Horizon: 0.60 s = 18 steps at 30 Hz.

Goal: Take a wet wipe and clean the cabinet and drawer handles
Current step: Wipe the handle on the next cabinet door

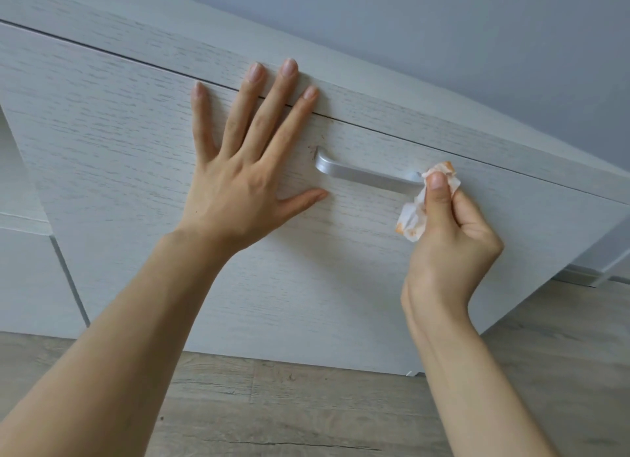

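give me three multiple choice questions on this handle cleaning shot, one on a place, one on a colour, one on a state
1. Where does the wet wipe meet the drawer handle?
A. its left end
B. its middle
C. its right end

2. What colour is the handle?
A. silver
B. black
C. brass

3. How is the left hand placed?
A. curled round the handle
B. flat, fingers spread, on the drawer front
C. hanging free of the cabinet

Answers:
1 C: the right hand pinches the crumpled wipe against the handle's right end.
2 A: the bar shows a brushed silver finish.
3 B: its palm and straight fingers press the panel left of the handle.
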### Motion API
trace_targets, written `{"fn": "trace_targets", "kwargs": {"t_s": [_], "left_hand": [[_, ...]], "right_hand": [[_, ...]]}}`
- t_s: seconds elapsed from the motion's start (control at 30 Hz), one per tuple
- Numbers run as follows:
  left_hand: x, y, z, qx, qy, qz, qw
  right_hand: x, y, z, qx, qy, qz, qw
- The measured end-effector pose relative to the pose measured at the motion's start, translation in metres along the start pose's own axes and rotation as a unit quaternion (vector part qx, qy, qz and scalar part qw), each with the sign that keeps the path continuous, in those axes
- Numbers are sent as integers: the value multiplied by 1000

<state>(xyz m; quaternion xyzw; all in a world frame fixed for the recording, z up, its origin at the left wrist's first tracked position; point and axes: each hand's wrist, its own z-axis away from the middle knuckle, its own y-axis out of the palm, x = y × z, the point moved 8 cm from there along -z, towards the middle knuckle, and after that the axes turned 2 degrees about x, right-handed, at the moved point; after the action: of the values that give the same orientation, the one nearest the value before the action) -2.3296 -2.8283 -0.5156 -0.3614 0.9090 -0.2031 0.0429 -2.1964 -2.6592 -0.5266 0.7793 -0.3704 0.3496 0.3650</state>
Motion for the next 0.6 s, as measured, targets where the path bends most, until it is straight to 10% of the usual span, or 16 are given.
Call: {"fn": "trace_targets", "kwargs": {"t_s": [0.23, 0.6], "left_hand": [[5, -7, 3, 5, 8, 1, 1000], [70, -31, 20, 36, 23, -37, 998]], "right_hand": [[25, 13, 22, -26, -36, 20, 999], [41, 133, 47, 272, 44, 14, 961]]}}
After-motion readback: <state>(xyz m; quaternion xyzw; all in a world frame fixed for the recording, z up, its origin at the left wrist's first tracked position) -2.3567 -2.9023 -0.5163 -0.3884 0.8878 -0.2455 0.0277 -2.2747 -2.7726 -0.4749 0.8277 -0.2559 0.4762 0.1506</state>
